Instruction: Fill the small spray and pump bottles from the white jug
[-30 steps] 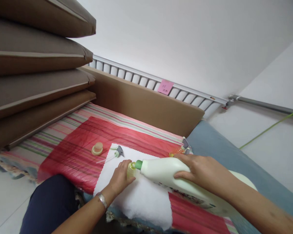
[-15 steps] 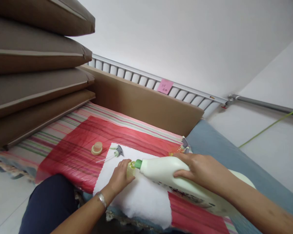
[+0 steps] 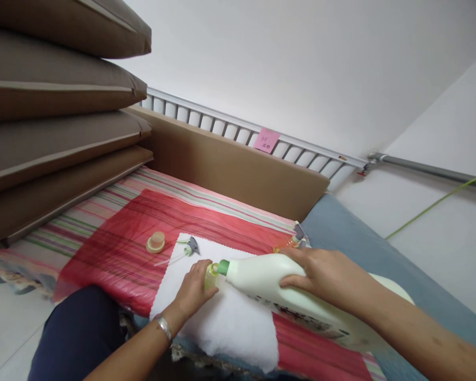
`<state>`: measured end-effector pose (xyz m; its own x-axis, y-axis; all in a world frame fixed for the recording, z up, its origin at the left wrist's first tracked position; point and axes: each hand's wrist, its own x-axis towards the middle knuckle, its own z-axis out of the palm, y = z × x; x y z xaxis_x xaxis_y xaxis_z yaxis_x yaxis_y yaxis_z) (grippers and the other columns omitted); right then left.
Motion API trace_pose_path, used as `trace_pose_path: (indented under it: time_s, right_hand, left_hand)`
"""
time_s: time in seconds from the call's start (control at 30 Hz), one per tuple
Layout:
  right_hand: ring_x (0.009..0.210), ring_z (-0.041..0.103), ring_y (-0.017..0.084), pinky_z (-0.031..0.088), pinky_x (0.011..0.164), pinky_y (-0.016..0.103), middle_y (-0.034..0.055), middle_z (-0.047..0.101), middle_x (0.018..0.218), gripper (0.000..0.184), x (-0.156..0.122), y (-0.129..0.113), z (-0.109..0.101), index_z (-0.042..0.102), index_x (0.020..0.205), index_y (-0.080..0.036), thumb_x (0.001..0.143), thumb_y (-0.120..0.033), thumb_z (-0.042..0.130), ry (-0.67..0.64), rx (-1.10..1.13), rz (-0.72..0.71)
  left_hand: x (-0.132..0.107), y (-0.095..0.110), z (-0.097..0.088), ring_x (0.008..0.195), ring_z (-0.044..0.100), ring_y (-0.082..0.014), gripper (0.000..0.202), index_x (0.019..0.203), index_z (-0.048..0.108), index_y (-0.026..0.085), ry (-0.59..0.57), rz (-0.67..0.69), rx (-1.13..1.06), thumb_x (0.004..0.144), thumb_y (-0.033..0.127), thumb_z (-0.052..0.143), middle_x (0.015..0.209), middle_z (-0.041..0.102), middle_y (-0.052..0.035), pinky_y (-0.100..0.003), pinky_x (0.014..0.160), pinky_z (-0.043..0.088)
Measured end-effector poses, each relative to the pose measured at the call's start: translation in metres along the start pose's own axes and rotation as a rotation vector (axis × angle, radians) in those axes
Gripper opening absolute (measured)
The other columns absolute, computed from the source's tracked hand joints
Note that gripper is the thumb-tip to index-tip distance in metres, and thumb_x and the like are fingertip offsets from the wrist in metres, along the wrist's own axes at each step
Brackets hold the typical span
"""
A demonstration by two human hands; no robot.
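Observation:
My right hand is wrapped round a large pale green jug, tipped nearly onto its side. Its green spout is at the mouth of a small clear bottle with a yellowish tint. My left hand is closed round that small bottle, over a white cloth. A spray nozzle with a thin dip tube lies at the cloth's far left corner. Left of it, a translucent cap rests on red plastic sheeting. Any liquid passing between the containers is too small to make out.
Beyond my right hand lie orange-tinted spray bottles, partly hidden. Stacked brown cushions rise at the left. A brown board stands before a white radiator bearing a pink note. Blue fabric covers the right side.
Both hands keep their hold, with the jug's spout at the small bottle's mouth. The whole view has shifted very slightly; nothing else has visibly moved.

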<state>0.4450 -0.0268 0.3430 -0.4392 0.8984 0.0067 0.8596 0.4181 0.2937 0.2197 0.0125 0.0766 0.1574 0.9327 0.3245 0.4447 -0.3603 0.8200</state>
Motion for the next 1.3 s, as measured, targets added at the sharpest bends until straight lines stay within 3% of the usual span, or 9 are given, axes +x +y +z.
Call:
trace_pose_path:
  time_s: [0.4, 1.03, 1.3]
  right_hand:
    - [0.075, 0.069, 0.028, 0.044, 0.059, 0.031, 0.0055, 0.073, 0.081, 0.033, 0.0018, -0.0018, -0.0028, 0.064, 0.103, -0.027, 0.080, -0.052, 0.063, -0.094, 0.013, 0.033]
    - [0.077, 0.070, 0.029, 0.045, 0.059, 0.032, 0.0059, 0.075, 0.086, 0.036, 0.0049, -0.0042, -0.0067, 0.065, 0.108, -0.026, 0.080, -0.049, 0.065, -0.122, 0.028, 0.043]
    - [0.073, 0.069, 0.026, 0.044, 0.059, 0.029, 0.0059, 0.072, 0.078, 0.035, 0.0055, -0.0046, -0.0088, 0.066, 0.101, -0.025, 0.080, -0.052, 0.063, -0.099, 0.036, 0.030]
  left_hand:
    - [-0.0004, 0.0008, -0.0001, 0.111, 0.056, -0.0302, 0.058, 0.116, 0.052, 0.021, 0.034, 0.030, 0.008, 0.063, 0.017, 0.073, 0.116, 0.062, -0.0099, -0.048, 0.095, 0.046]
    - [-0.0002, -0.0066, 0.0030, 0.112, 0.054, -0.0296, 0.058, 0.119, 0.049, 0.019, 0.003, 0.049, 0.046, 0.065, 0.019, 0.072, 0.119, 0.060, -0.0114, -0.047, 0.095, 0.046]
    - [0.0002, -0.0084, 0.0043, 0.113, 0.054, -0.0295, 0.059, 0.119, 0.050, 0.021, 0.013, 0.045, 0.043, 0.065, 0.019, 0.072, 0.118, 0.060, -0.0100, -0.046, 0.094, 0.046]
